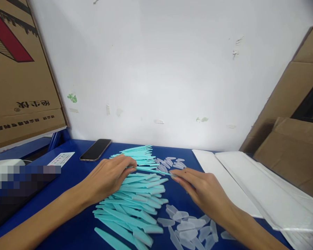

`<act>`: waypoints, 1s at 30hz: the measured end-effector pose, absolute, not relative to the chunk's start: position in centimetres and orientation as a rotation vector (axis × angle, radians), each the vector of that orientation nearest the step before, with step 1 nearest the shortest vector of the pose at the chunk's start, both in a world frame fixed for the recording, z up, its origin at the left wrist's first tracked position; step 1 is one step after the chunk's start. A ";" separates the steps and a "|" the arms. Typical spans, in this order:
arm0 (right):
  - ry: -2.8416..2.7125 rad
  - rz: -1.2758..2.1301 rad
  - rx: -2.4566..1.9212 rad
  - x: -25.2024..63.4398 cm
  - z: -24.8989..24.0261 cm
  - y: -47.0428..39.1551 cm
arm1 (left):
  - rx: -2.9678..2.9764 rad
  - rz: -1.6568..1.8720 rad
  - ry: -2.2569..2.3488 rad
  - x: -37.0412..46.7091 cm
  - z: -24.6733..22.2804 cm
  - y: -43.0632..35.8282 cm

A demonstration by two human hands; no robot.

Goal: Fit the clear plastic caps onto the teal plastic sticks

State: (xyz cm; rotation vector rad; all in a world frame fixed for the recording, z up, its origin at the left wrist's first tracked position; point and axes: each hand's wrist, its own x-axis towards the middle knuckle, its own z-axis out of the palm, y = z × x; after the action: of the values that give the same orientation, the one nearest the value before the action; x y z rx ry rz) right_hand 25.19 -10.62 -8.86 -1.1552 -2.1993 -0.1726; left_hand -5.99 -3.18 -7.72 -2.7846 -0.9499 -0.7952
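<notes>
Between my hands hangs one slim turquoise stick [152,170], roughly level above the table. My left hand [120,170] pinches its left end. At the right end, my right hand [195,182] has its fingertips closed on the tip, where a small clear cap may be hidden. Below lies a large pile of turquoise sticks [130,211], many with translucent caps on their right ends. Another pile of turquoise sticks [141,152] lies behind my left hand. Loose clear caps [189,225] are heaped at the front, with more caps [177,163] near the wall.
The blue table [78,173] meets a white wall. A phone [96,150] and a printed card [62,159] lie at the left. White sheets or bags [245,173] cover the right side. Cardboard boxes stand at the left [21,76] and right [292,149].
</notes>
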 end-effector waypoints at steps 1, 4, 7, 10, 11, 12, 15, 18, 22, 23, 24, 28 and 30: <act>-2.212 -0.166 -1.138 25.1 -8.9 -10.6 | -2.797 -0.820 -0.931 -5.9 -7.9 -3.3; -2.256 -0.158 -1.065 24.8 -9.0 -10.7 | -2.852 -0.844 -0.850 -5.3 -8.2 -3.9; -2.221 -0.143 -1.001 24.4 -8.7 -11.0 | -2.882 -0.826 -0.699 -4.6 -8.4 -4.9; -2.162 -0.092 -0.965 24.2 -8.0 -11.4 | -2.905 -0.857 -0.640 -4.0 -8.6 -5.7; -2.152 -0.074 -0.957 24.2 -7.8 -11.5 | -2.919 -0.867 -0.648 -3.9 -8.7 -5.9; -2.145 -0.060 -0.946 24.2 -7.7 -11.5 | -2.939 -0.863 -0.660 -3.8 -8.8 -6.1; -2.142 -0.013 -0.924 24.2 -7.7 -11.7 | -2.994 -0.766 -0.714 -3.8 -9.0 -6.4; -2.164 -0.039 -0.942 24.3 -8.0 -11.7 | -2.985 -0.687 -0.760 -3.9 -8.9 -6.5; -2.211 -0.123 -0.972 24.3 -8.0 -11.8 | -2.967 -0.753 -0.786 -3.9 -8.3 -6.5; -2.225 -0.136 -0.968 24.3 -8.0 -11.8 | -2.968 -0.761 -0.798 -3.9 -8.1 -6.5; -2.239 -0.149 -0.963 24.3 -8.0 -11.8 | -2.969 -0.761 -0.805 -3.9 -7.9 -6.5; -2.301 -0.178 -0.948 24.0 -8.5 -11.7 | -2.979 -0.685 -0.783 -3.9 -7.6 -6.3; -2.335 -0.185 -0.945 23.8 -8.9 -11.7 | -2.991 -0.637 -0.772 -3.8 -7.8 -6.3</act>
State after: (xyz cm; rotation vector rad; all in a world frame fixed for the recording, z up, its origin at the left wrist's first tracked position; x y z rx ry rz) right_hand 23.82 -11.67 -8.87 -0.9453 -2.3353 -0.1850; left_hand -3.79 -6.26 -7.78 -2.9909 -0.7717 -0.6366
